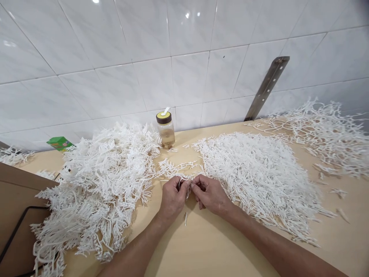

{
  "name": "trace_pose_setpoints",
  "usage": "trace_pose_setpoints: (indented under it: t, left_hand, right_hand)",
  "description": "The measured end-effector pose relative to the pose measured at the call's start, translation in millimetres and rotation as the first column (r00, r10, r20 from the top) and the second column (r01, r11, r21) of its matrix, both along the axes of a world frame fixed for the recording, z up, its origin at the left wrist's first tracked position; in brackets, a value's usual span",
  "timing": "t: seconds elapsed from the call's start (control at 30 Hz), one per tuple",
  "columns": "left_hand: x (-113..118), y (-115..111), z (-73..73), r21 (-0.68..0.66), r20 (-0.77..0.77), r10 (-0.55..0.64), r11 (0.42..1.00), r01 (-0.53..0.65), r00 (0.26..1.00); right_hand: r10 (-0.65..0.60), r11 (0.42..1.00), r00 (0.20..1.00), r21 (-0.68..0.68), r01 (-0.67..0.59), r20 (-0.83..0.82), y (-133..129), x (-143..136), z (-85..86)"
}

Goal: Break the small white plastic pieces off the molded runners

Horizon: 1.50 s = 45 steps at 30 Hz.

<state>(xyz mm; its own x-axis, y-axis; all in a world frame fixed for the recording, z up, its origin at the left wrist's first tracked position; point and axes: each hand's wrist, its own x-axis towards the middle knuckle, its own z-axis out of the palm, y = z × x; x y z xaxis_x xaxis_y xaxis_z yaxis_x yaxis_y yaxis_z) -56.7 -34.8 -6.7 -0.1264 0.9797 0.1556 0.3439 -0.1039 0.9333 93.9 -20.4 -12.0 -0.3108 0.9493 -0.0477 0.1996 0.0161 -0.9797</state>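
My left hand [175,194] is closed in a pinch on a thin white branched plastic piece [184,178]. Close beside it, my right hand [208,192] pinches at the same piece, its thumb and forefinger nearly touching the left fingertips. Much of the piece is hidden by the fingers. To the left lies a tall heap of white branched pieces [109,173]. A flatter pile of white pieces [253,173] spreads to the right of my hands. Several loose strands [173,168] lie just beyond my fingers, and a small bit [186,219] rests below them.
A clear bottle with a yellow and dark lid [166,132] stands near the tiled wall [190,77]. A metal bracket [266,88] leans there. Tangled white branches [325,134] lie far right. A green carton [60,143] and a cardboard box [20,215] are on the left.
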Motion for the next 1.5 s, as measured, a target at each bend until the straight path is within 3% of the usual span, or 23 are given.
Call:
trace_pose_setpoints:
  t: [0.3, 0.47, 0.63, 0.73, 0.83, 0.93, 1.07, 1.17, 1.23, 1.3, 1.4, 1.5]
  left_hand:
    - [0, -4, -3.3, 0.275, -0.357, 0.125, 0.961, -0.024, 0.926]
    - [0, -3, -5.2, 0.329, -0.396, 0.116, 0.944, 0.023, 0.911]
    - [-1, -3, -0.7, 0.451, -0.375, 0.076, 0.886, 0.11, 0.924]
    - [-2, -2, 2.5, 0.35, -0.22, 0.088, 0.937, -0.006, 0.971]
    - [-4, 1, 2.3, 0.11, 0.021, 0.019, 0.994, -0.021, 1.0]
    - [-7, 6, 0.3, -0.043, 0.199, -0.026, 0.998, 0.035, 0.98]
    - [-8, 7, 2.2, -0.097, 0.271, 0.03, 0.995, -0.004, 0.962]
    - [-7, 6, 6.8, -0.11, 0.283, 0.031, 0.994, 0.001, 0.959]
    - [-7, 5, 9.0, -0.102, 0.262, 0.02, 0.995, 0.007, 0.965]
    - [-6, 5, 9.5, -0.088, 0.223, 0.009, 0.996, 0.011, 0.975]
    - [-5, 5, 8.0, -0.064, 0.175, -0.002, 0.998, 0.013, 0.984]
    - [-4, 5, 6.5, -0.041, 0.167, -0.023, 0.999, 0.03, 0.986]
  right_hand:
    - [-0.001, 0.998, 1.0, -0.068, 0.002, 0.013, 3, -2, 4.5]
    - [-0.027, 0.997, 0.997, -0.07, 0.032, 0.078, 2, -4, 5.7]
    - [-0.022, 0.989, 0.999, -0.142, 0.029, 0.048, 2, -6, 12.0]
    - [-0.087, 0.989, 0.996, -0.122, 0.087, -0.002, 3, -5, 14.6]
    - [-0.163, 0.983, 0.984, -0.097, 0.156, -0.072, 5, -3, 11.8]
    - [-0.175, 0.983, 0.97, -0.077, 0.164, -0.169, 6, -1, 3.7]
    - [-0.288, 0.958, 0.937, -0.046, 0.284, -0.197, 8, 6, -3.9]
    - [-0.402, 0.893, 0.915, 0.204, 0.4, -0.036, 7, 12, -0.2]
    - [-0.416, 0.835, 0.908, 0.418, 0.357, 0.055, 5, 13, 5.1]
    - [-0.33, 0.836, 0.937, 0.496, 0.235, 0.112, 1, 11, 9.4]
    - [-0.17, 0.912, 0.975, 0.398, 0.101, 0.141, -4, 3, 10.7]
    - [-0.14, 0.947, 0.984, 0.305, 0.1, 0.11, -4, -2, 6.2]
